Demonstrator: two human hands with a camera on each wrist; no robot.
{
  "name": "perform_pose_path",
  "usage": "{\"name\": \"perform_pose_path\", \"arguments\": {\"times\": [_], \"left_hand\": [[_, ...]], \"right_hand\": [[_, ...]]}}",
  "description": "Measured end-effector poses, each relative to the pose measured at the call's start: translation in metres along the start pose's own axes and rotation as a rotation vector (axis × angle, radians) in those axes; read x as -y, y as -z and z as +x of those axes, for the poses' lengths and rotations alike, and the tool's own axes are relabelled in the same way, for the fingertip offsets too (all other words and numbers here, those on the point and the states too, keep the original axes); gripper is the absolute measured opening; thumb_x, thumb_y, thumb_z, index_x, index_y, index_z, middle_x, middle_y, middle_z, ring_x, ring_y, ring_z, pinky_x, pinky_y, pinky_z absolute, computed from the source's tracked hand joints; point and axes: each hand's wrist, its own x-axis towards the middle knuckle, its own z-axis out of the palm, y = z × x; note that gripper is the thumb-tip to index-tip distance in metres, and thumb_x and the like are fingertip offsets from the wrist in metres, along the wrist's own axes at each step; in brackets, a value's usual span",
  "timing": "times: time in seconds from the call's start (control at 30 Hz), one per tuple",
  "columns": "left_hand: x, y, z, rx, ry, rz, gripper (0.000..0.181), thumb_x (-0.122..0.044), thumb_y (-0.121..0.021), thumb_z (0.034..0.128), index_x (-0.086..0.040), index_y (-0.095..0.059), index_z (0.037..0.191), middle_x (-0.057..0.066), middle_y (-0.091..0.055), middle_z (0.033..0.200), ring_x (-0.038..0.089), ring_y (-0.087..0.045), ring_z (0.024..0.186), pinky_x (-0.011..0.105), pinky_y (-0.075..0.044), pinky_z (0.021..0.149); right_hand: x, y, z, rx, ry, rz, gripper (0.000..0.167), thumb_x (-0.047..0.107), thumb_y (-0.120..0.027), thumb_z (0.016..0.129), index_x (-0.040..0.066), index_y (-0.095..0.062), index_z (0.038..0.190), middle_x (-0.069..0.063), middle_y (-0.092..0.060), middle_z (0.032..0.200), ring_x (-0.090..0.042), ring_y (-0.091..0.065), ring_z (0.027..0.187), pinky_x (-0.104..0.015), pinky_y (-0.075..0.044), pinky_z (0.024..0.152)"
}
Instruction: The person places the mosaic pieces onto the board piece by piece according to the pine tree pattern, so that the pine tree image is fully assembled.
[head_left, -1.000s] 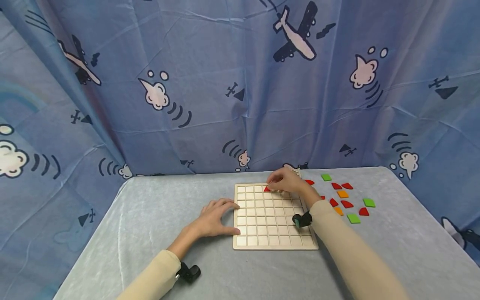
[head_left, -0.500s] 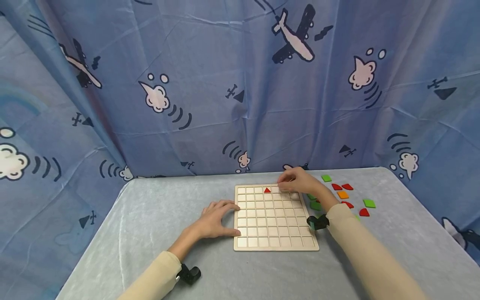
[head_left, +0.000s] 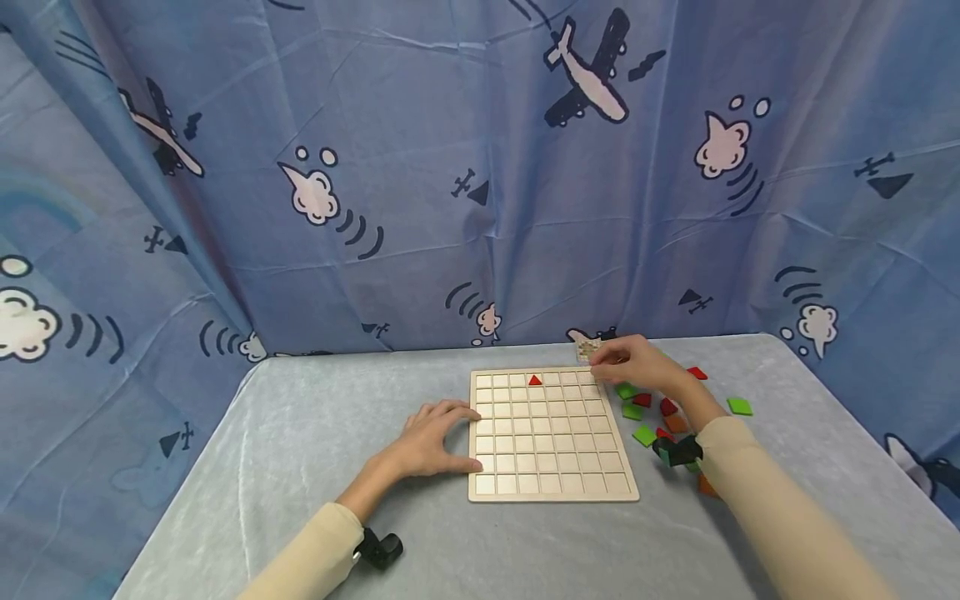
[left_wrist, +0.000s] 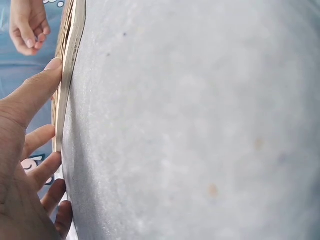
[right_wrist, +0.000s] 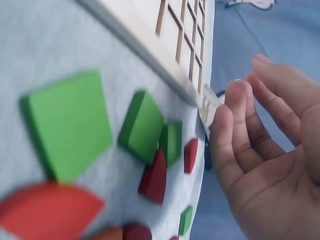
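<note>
A pale wooden grid board (head_left: pixel 555 433) lies flat on the grey cloth. One red triangle (head_left: pixel 535 380) sits in its far row. At the board's left edge my left hand (head_left: pixel 427 437) rests with thumb and fingers spread; in the left wrist view its fingertips (left_wrist: pixel 54 65) touch the board's side. My right hand (head_left: pixel 637 365) hovers by the far right corner of the board, fingers loosely bent and nothing held between them in the right wrist view. Beneath and beside it lie loose pieces, among them a green square (right_wrist: pixel 70 125) and a red rounded piece (right_wrist: pixel 47 212).
Several green, red and orange pieces are scattered right of the board, such as a green square (head_left: pixel 739 407); my right forearm hides some. A small patterned card (head_left: pixel 587 350) lies behind the board. A blue printed curtain (head_left: pixel 420 167) hangs behind the table.
My right hand has left the red triangle, which now lies in the far row, and moved right to the board's far corner. The left hand stays put.
</note>
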Motion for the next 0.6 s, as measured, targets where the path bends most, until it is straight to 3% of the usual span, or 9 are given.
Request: {"name": "perform_pose_path", "arguments": {"times": [0.3, 0.6], "left_hand": [[0.0, 0.0, 0.0, -0.003, 0.001, 0.005, 0.075, -0.061, -0.077, 0.0751, -0.029, -0.053, 0.139, -0.001, -0.045, 0.151, 0.03, -0.04, 0.134, 0.056, -0.034, 0.101], [0.0, 0.0, 0.0, -0.001, 0.004, 0.007, 0.075, -0.061, -0.077, 0.0749, -0.029, -0.053, 0.139, -0.001, -0.045, 0.15, 0.029, -0.04, 0.135, 0.055, -0.034, 0.101]], "right_hand": [[-0.015, 0.016, -0.018, -0.047, -0.019, -0.041, 0.039, 0.03, -0.067, 0.094, 0.0, -0.066, 0.119, -0.017, -0.07, 0.112, -0.026, -0.068, 0.094, -0.038, -0.058, 0.082], [-0.024, 0.026, -0.029, -0.074, -0.09, -0.098, 0.041, 0.035, -0.068, 0.093, 0.004, -0.066, 0.12, -0.015, -0.071, 0.109, -0.025, -0.067, 0.09, -0.037, -0.057, 0.082]]}}
